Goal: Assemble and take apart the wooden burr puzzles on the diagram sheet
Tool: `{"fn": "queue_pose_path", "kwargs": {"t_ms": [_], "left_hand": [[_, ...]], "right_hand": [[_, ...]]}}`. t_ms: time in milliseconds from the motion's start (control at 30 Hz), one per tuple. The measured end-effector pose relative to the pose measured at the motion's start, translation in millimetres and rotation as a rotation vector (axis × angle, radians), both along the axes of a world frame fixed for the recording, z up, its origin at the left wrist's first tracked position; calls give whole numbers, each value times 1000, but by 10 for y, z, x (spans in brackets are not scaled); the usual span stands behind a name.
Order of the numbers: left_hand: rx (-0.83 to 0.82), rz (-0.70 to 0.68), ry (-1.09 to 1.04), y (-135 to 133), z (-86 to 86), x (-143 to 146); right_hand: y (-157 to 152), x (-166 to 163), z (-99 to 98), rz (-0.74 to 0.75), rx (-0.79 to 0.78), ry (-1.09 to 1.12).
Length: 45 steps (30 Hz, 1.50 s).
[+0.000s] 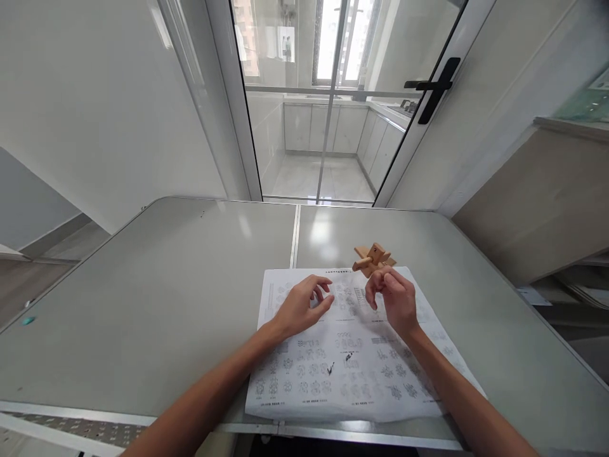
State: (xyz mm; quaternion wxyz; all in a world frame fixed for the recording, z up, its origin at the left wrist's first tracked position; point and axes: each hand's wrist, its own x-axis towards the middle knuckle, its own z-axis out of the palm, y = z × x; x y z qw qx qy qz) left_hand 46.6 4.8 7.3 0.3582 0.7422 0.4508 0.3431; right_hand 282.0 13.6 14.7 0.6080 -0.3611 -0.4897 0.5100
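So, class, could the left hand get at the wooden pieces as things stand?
Probably yes: the left hand looks empty, and nothing appears to block its way to the wooden pieces from the left; the right hand crowds only their near side.

Has a bare left hand (301, 307) and a bare right hand (400, 303), both with thin fingers (318, 280). Has a long, bare left arm (228, 376) and right arm (450, 387) too, skinny by the wrist (276, 328) and thicker farther up.
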Motion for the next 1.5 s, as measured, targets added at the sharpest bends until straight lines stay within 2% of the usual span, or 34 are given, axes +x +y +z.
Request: {"fn": "queue_pose_path", "kwargs": {"t_ms": [167, 267, 400, 567, 667, 767, 933, 1100, 1500], "left_hand": [[23, -3, -69, -3, 4, 6], [-23, -19, -139, 3, 8, 10], [-108, -83, -237, 18, 23, -22], [-218, -200, -261, -4, 86, -72], [-188, -230, -266, -29, 125, -64], [-122, -171, -265, -33, 134, -49], [-40, -68, -257, -15, 105, -48], [54, -51, -229, -19, 72, -27], [169, -20, -101, -2, 34, -35]], "right_hand": [[-56, -67, -11, 203, -65, 46], [-84, -110, -19, 306, -91, 78], [-121, -158, -31, 427, -120, 110], [-165, -188, -27, 565, -157, 155], [-169, -189, -39, 614, -165, 151], [-150, -197, -57, 599, -141, 107], [-115, -231, -45, 466, -62, -51], [-109, -251, -21, 377, -78, -131], [-72, -254, -33, 346, -136, -163]]}}
